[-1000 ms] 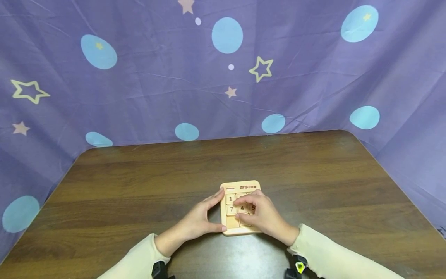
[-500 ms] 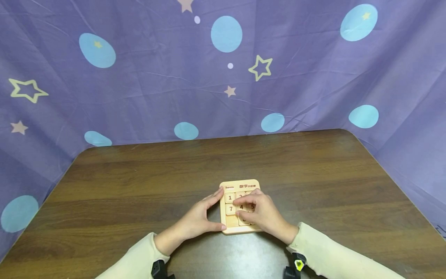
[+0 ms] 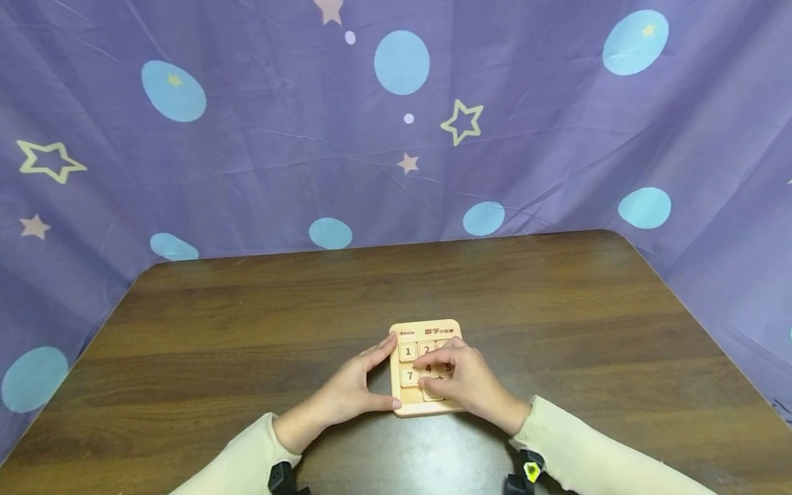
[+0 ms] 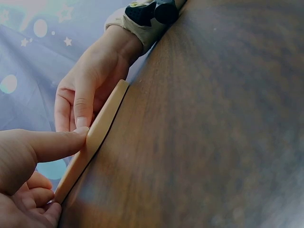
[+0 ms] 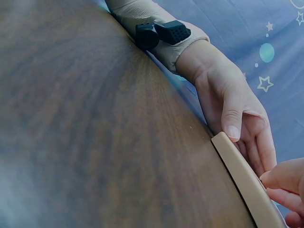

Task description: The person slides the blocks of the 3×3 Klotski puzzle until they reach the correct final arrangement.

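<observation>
A pale wooden number sliding puzzle [image 3: 427,328] lies on the table. My left hand [image 3: 346,388] rests against its left side, thumb at the lower corner and straight fingertips near the upper one. Over the board's right part, my right hand [image 3: 473,385] pinches the 7 tile [image 3: 409,376] between index finger and thumb. That tile sits a little below the 1 tile [image 3: 408,352], with a gap between them. Beside it are the 2 and 4 tiles; my right hand covers much of the right column. In the left wrist view, the board's edge [image 4: 97,133] shows beneath the left thumb.
The brown wooden table [image 3: 247,323] extends around the puzzle on every side. Behind it hangs a purple curtain [image 3: 278,137] with blue dots and stars. Black cameras [image 3: 283,478] are strapped at both sleeves.
The 7 tile has slid slightly down toward the bare slot in the lower left, and my right index finger and thumb have shifted with it. My left hand stays in place.
</observation>
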Tool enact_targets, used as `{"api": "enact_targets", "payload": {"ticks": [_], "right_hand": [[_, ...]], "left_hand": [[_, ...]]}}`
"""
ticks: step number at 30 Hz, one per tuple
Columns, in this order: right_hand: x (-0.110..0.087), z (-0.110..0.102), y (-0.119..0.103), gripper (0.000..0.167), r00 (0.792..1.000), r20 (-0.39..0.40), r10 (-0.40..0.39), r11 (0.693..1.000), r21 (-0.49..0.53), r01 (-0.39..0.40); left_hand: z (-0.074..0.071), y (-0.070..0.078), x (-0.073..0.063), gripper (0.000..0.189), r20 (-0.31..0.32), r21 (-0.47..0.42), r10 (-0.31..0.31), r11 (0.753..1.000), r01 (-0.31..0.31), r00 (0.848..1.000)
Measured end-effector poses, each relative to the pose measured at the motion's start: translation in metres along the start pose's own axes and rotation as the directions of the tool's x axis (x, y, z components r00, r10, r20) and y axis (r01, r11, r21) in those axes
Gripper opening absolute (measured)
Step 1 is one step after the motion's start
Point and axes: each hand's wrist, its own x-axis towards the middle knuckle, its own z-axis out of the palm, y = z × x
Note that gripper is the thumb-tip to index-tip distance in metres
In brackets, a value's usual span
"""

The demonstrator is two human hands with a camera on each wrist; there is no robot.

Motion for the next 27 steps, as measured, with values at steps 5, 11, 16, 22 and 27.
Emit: {"api": "enact_targets", "payload": {"ticks": [5, 11, 16, 22, 27], "right_hand": [[-0.0014, 0.0001, 0.0006, 0.022, 1.0, -0.001, -0.018, 1.0, 0.017, 0.018], [-0.0013, -0.0001, 0.0012, 0.019, 1.0, 0.002, -0.019, 1.0, 0.019, 0.019], [-0.0017, -0.0006, 0.0012, 0.018, 1.0, 0.01, -0.023, 0.999, 0.023, 0.023], [-0.0027, -0.0012, 0.0, 0.021, 0.999, 0.046, -0.005, 0.999, 0.032, 0.003], [-0.0032, -0.0013, 0.0002, 0.023, 0.998, 0.066, -0.02, 0.999, 0.035, 0.018]], "left_hand": [[0.0, -0.0004, -0.0012, 0.093, 0.005, -0.012, -0.007, 1.0, 0.007, 1.0], [-0.0003, -0.0007, -0.0006, 0.093, 0.003, -0.007, 0.0, 1.0, 0.0, 1.0], [0.0002, -0.0018, -0.0002, 0.092, -0.001, -0.003, 0.012, 1.0, -0.012, 1.0], [-0.0002, -0.0013, -0.0012, 0.092, 0.005, 0.006, 0.0, 1.0, 0.0, 1.0], [-0.0007, -0.0006, -0.0012, 0.092, 0.002, 0.008, 0.001, 1.0, -0.001, 1.0]]}}
